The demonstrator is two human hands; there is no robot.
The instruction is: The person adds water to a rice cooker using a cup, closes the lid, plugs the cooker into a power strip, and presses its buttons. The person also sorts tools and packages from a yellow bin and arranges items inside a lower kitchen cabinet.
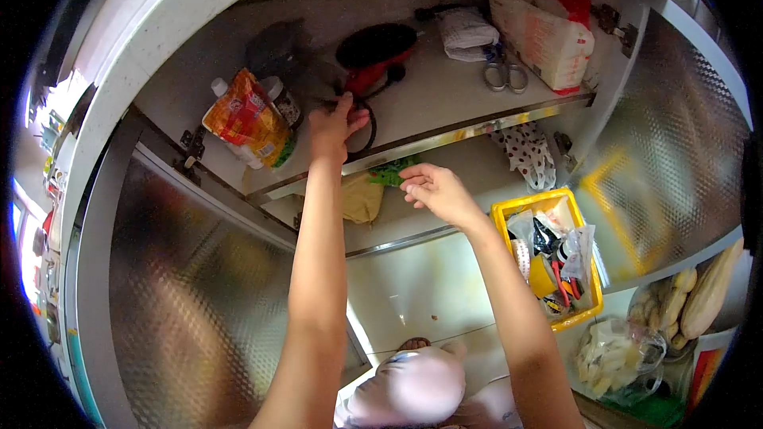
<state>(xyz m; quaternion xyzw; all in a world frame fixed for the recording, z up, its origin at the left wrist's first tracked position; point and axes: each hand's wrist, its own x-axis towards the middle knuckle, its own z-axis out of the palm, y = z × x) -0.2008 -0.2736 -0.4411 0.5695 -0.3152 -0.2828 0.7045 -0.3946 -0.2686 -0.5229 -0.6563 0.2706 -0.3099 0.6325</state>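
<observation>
In an open cabinet, my left hand [337, 123] reaches over the upper shelf, at a black cord [372, 131]. Its fingers are bent around or beside the cord; the exact contact is hard to see. Just behind it lies a red item with a black oval top [376, 52]. My right hand [435, 189] is lower, in front of the lower shelf, with fingers curled near a green leafy-looking item [389, 171]; whether it touches that item is unclear. A tan cloth or bag [362, 197] sits beside the green item.
An orange pouch [253, 117] and a jar [282, 100] stand at the shelf's left. Scissors [505, 76] and a red-white bag [548, 36] lie right. Below are a yellow basket [499, 210] of tools, a dotted bag [528, 157] and vegetables [710, 290]. Open doors flank both sides.
</observation>
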